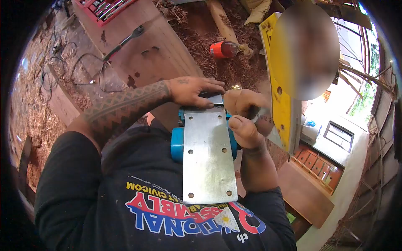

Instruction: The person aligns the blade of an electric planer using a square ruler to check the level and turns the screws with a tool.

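A teal electric planer lies upside down against my front, its bare metal sole plate facing up with several screw holes. My left hand is at the planer's far end, fingers and thumb closed over a shiny metal part there. Beside it, on the right of that end, my right hand is closed with its fingers curled. What it grips is hidden in the fist. A small brass-coloured piece shows just above the right knuckles.
A wide wooden plank carries a red tool case and a dark long-handled tool. A bottle with a red label lies among wood shavings. To the right stands a yellow panel. Cables trail at left.
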`<state>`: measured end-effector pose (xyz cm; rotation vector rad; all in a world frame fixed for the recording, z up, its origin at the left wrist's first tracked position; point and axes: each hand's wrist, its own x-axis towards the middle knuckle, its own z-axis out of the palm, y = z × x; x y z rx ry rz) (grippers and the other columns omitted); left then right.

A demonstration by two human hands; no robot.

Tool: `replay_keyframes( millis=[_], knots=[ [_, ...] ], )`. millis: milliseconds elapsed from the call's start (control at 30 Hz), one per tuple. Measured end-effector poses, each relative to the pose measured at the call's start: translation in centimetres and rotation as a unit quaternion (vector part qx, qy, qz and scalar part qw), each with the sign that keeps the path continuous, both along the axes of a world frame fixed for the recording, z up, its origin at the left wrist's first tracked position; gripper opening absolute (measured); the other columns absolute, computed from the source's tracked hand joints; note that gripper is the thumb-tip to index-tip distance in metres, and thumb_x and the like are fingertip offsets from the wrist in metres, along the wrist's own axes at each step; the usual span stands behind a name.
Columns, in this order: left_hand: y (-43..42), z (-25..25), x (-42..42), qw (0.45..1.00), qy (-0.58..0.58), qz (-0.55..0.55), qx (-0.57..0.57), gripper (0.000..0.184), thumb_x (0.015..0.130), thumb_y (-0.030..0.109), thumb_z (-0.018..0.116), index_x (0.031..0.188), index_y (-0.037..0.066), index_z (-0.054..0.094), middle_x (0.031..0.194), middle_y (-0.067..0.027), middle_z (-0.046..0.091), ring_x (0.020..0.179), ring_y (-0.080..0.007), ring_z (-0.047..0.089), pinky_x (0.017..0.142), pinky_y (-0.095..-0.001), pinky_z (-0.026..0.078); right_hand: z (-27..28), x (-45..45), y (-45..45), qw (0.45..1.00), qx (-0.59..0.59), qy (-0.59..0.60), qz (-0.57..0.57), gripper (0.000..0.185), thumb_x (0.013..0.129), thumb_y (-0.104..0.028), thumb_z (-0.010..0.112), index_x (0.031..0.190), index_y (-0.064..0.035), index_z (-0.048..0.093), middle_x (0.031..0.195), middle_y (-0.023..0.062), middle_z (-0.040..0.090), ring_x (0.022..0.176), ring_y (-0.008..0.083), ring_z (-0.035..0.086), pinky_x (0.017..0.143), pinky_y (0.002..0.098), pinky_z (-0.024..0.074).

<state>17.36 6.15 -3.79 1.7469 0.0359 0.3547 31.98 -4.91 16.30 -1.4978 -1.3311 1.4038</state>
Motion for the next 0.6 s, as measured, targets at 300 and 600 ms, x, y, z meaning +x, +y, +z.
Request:
replay_keyframes(
  millis=[300,600],
  knots=[
    [-0.1,-0.3,0.0,1.000,0.015,0.002,0.009,0.074,0.104,0.037,0.074,0.166,0.006,0.049,0.177,-0.0221,0.041,0.166,-0.0422,0.033,0.137,-0.0524,0.028,0.8,-0.9,1.0,0.990,0.140,0.018,-0.004,0.037,0.079,-0.018,0.078,0.079,-0.0091,0.043,0.078,0.0014,0.037,0.071,0.0155,0.033,0.064,0.0356,0.0264],
    [-0.3,-0.9,0.3,1.000,-0.004,0.019,0.006,0.072,0.103,0.047,0.071,0.163,0.011,0.055,0.175,-0.0231,0.042,0.162,-0.0412,0.040,0.134,-0.0500,0.033,-0.8,-1.0,0.8,0.986,0.167,-0.002,0.008,0.030,0.077,-0.009,0.082,0.086,-0.0081,0.053,0.075,0.0019,0.040,0.067,0.0156,0.035,0.060,0.0349,0.0276]
  ],
)
